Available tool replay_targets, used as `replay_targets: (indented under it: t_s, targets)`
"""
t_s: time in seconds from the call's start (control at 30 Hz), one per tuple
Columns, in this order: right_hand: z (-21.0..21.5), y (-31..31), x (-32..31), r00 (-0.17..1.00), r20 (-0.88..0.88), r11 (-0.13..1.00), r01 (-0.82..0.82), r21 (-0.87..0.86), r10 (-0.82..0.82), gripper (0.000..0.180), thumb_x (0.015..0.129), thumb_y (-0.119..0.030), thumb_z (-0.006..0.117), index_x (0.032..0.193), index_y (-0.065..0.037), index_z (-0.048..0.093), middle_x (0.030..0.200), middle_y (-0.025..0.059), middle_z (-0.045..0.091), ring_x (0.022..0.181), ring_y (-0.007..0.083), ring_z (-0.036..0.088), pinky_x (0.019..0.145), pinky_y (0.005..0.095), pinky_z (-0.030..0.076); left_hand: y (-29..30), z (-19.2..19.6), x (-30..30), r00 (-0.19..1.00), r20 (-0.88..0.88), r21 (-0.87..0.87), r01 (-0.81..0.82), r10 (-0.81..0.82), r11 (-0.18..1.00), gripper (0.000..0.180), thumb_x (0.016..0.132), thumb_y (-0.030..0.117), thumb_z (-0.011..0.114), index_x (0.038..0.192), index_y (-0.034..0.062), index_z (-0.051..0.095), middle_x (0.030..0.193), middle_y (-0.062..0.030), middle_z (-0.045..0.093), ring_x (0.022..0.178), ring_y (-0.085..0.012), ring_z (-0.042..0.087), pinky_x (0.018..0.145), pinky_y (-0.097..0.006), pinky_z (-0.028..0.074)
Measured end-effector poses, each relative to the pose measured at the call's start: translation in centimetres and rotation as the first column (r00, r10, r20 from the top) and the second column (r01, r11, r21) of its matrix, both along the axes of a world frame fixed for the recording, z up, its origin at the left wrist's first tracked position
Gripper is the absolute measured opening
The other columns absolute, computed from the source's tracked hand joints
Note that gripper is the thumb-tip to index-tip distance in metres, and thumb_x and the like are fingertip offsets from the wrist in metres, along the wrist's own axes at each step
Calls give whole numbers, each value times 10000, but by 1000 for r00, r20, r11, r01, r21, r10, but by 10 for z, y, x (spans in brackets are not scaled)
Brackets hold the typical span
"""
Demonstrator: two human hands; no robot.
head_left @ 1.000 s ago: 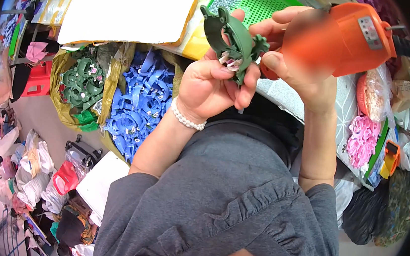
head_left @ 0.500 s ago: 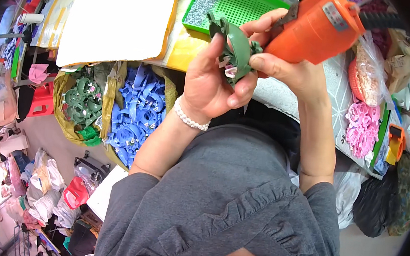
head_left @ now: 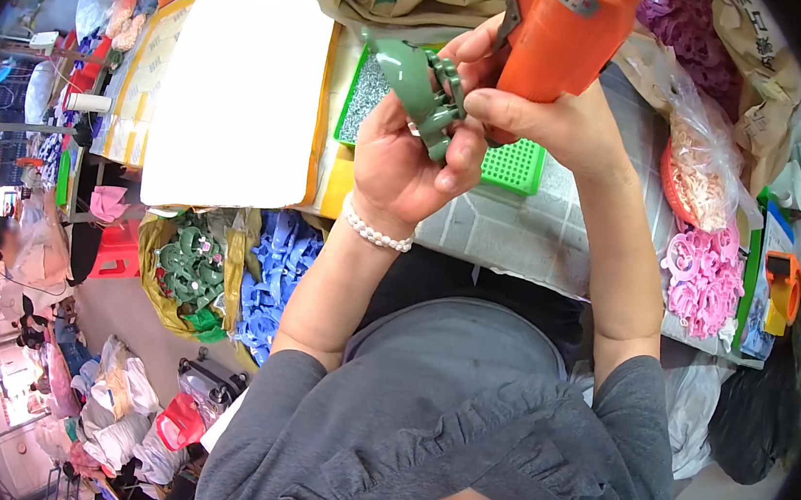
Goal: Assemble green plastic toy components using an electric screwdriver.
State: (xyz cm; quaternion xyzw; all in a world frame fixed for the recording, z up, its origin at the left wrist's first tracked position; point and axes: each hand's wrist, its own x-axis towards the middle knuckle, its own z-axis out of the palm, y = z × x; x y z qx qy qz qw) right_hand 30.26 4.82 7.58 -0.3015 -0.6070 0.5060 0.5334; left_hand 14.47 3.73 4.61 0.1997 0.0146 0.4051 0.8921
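My left hand (head_left: 391, 176) is closed around a dark green moulded plastic piece (head_left: 406, 71), with a smooth curved face and a knobbly edge. In my right hand (head_left: 559, 135) is an orange handheld power tool (head_left: 557, 44) with a black end at the top. The tool's working tip is hidden behind my fingers, beside the green piece. My right thumb reaches to the piece's edge; I cannot tell if it touches. Beneath both hands lies a green perforated tray (head_left: 518, 173), with many small silvery bits (head_left: 366, 88) at its left end.
A large white sheet (head_left: 242, 87) covers the table's left part. Below it stand sacks of green pieces (head_left: 192, 262) and blue pieces (head_left: 274, 261). At right are pink pieces (head_left: 705, 282), a bagged red basket (head_left: 676, 181) and a tape dispenser (head_left: 781, 290). Another person (head_left: 34, 251) is far left.
The green piece has been turned, and its smooth face now points up and left. The orange tool has swung more upright. Both hands stay closed on their things; the whole view has shifted.
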Motion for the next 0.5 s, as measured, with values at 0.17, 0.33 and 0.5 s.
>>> replay_targets:
  t_s: [0.17, 0.33, 0.5]
  targets:
    - [1, 8, -1, 998, 55, 999, -26, 22, 25, 306, 702, -35, 671, 986, 24, 573, 827, 63, 632, 678, 94, 614, 557, 225, 504, 4, 3, 1, 980, -128, 3, -153, 152, 988, 512, 974, 375, 292, 1392, 79, 280, 650, -138, 557, 396, -171, 434, 374, -251, 380]
    - [8, 4, -6, 993, 36, 987, -107, -118, 112, 323, 703, -4, 658, 1012, 19, 564, 825, 58, 628, 762, 101, 614, 689, 252, 519, 0, 13, 0, 928, -252, -34, -292, 274, 956, 450, 959, 364, 287, 1192, 45, 502, 808, -47, 612, 503, -110, 501, 377, -213, 366]
    - [7, 7, -22, 991, 80, 986, -97, -138, 109, 371, 732, -24, 665, 1071, -31, 512, 836, 2, 588, 729, 50, 553, 558, 173, 436, -3, 6, -10, 818, -355, 8, -483, 454, 876, 440, 975, 429, 292, 994, 66, 540, 791, -6, 586, 497, -59, 463, 364, -180, 326]
